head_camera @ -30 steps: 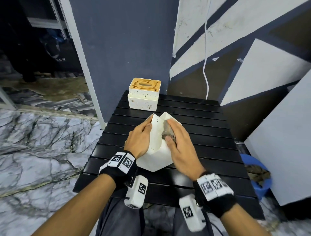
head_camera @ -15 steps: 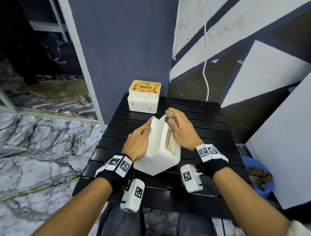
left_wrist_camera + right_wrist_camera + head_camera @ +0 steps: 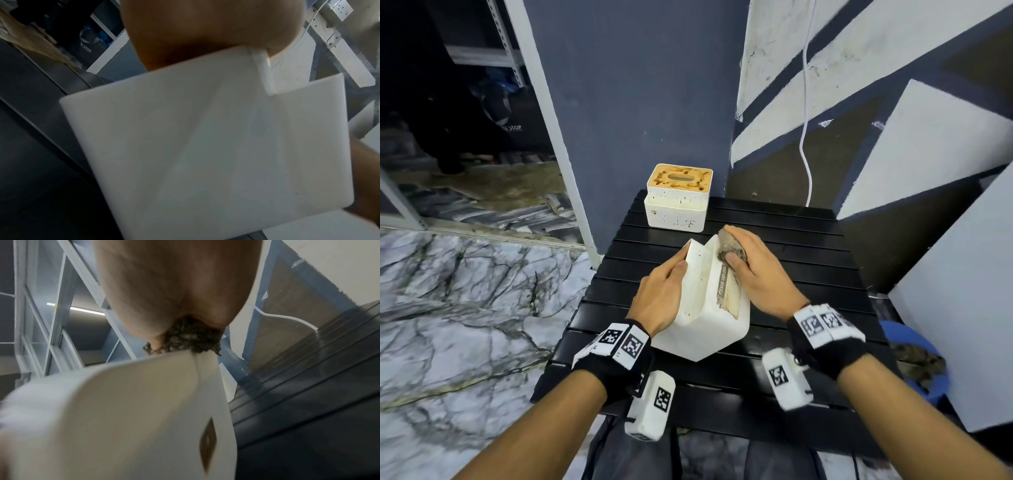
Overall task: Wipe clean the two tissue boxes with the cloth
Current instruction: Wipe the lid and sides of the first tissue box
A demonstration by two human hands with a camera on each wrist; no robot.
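Your black slatted table (image 3: 808, 246) carries both boxes. The white tissue box (image 3: 709, 308) lies tipped on its side near the middle, open end facing away from you, its label turned to your right. The second tissue box (image 3: 677, 202), with a stained wooden lid, stands upright at the far edge, well apart. Your left hand (image 3: 659, 298) grips the tipped box's left wall, thumb on the rim. Your right hand (image 3: 756, 270) clutches the grimy cloth (image 3: 729, 247), pressing it against the box's far right edge.
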